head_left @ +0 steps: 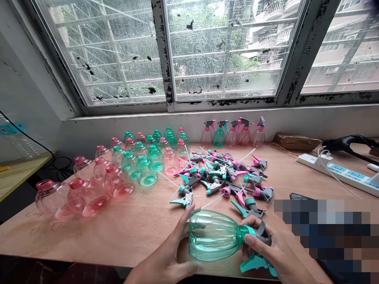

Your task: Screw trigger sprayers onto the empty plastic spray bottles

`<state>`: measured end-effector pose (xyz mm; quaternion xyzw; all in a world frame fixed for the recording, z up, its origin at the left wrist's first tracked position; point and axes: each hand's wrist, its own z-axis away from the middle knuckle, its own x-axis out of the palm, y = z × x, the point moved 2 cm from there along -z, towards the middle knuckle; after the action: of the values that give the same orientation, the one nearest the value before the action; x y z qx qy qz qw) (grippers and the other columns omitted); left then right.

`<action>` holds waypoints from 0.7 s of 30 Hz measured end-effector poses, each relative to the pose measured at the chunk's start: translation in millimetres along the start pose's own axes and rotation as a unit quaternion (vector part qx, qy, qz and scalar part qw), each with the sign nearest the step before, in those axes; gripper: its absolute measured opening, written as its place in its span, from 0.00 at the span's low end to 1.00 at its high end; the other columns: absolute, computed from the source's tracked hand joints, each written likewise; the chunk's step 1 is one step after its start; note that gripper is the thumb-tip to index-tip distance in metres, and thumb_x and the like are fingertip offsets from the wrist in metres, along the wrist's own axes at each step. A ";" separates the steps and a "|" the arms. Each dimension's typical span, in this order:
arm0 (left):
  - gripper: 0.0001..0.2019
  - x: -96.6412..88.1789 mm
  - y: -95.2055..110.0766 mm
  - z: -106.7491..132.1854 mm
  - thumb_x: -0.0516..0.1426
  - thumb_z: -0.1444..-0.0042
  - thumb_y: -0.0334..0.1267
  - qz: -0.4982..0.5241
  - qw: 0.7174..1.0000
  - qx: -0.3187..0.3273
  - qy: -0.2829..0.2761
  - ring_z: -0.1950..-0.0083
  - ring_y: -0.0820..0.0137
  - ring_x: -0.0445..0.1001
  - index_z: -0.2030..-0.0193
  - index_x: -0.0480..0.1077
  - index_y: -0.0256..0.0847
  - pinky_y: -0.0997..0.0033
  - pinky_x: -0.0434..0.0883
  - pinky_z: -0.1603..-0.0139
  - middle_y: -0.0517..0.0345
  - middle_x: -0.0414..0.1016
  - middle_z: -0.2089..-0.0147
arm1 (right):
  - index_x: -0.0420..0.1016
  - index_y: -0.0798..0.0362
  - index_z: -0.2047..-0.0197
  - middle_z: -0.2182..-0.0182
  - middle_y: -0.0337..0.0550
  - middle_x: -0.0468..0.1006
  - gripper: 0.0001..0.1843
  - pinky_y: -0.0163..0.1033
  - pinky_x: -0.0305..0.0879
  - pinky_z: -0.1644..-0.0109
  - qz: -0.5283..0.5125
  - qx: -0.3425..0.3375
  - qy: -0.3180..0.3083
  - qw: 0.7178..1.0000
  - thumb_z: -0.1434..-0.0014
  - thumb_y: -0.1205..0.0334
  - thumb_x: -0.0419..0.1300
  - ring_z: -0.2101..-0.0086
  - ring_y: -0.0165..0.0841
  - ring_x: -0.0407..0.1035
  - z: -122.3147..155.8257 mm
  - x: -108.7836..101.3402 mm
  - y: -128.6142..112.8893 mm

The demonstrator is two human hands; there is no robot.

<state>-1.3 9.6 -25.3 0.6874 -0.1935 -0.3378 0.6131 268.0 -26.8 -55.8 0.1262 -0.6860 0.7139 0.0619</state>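
Note:
A clear green spray bottle [215, 235] lies on its side in the air above the table's front edge, its base to the left. My left hand [170, 252] cups the base, thumb below and fingers above and behind it. At the neck, my right hand [268, 246] pinches the teal collar of a grey-and-teal spray head [263, 234] fitted on the bottle. The teal trigger [253, 263] points down. Just beyond lies a pile of loose spray heads [222, 171], pink, teal and grey, some with white tubes.
Open pink bottles [89, 197] and green bottles [147, 171] stand at the left. Several bottles with spray heads [219, 136] line the wall. A power strip [340, 173], a brown package [296, 141] and a phone [299, 196] partly hidden by blurring are at the right.

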 end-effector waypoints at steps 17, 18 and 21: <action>0.46 -0.3 -4.2 3.4 0.62 0.39 0.42 -0.102 0.994 0.016 0.030 0.21 0.52 0.39 0.25 0.35 0.61 0.45 0.45 0.24 0.56 0.37 0.20 | 0.73 0.55 0.64 0.80 0.39 0.84 0.20 0.30 0.69 0.73 0.005 0.042 -0.036 0.998 0.46 0.48 0.72 0.77 0.31 0.76 3.4 6.0 -3.2; 0.50 0.9 -3.6 4.1 0.65 0.42 0.44 -0.114 0.993 0.018 0.034 0.21 0.50 0.37 0.25 0.33 0.59 0.43 0.44 0.24 0.54 0.35 0.20 | 0.73 0.55 0.64 0.80 0.39 0.84 0.20 0.31 0.69 0.73 0.003 0.045 -0.037 0.998 0.46 0.48 0.72 0.77 0.31 0.76 3.7 6.2 -2.9; 0.53 3.6 2.3 5.0 0.64 0.44 0.51 -0.145 0.988 0.046 0.041 0.21 0.49 0.34 0.24 0.29 0.56 0.41 0.43 0.24 0.51 0.34 0.20 | 0.72 0.54 0.65 0.80 0.39 0.84 0.21 0.33 0.70 0.72 -0.007 0.054 -0.042 0.998 0.47 0.47 0.72 0.77 0.33 0.78 4.9 5.4 -1.8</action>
<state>-2.0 3.2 -24.0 0.7488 -0.0817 -0.3855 0.5329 263.7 -32.0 -52.5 0.1640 -0.6473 0.7437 0.0311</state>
